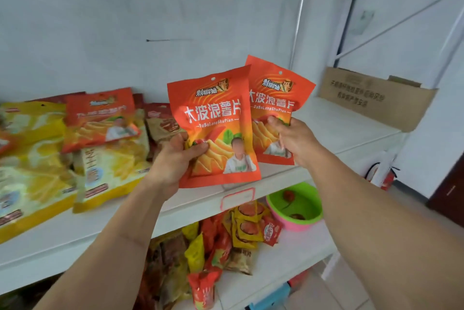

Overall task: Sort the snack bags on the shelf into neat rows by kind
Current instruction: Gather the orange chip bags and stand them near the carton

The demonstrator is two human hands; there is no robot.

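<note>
Flattened cardboard box (376, 98) leans against wall at right end of upper shelf; green-and-pink plastic bowl (296, 211) below it on lower shelf; red fire extinguisher (384, 174) on floor beyond.

White shelf (334, 124) with heaped snack bags (100, 159) at left (yellow, orange), cardboard box (376, 98) at right

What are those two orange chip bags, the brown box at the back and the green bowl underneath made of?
The orange chip bag in the left hand and the one in the right hand look like glossy printed plastic film: they shine and crease. The brown box looks like matte corrugated cardboard, with a folded flap. The green bowl seems to be smooth moulded plastic, pink outside.
</note>
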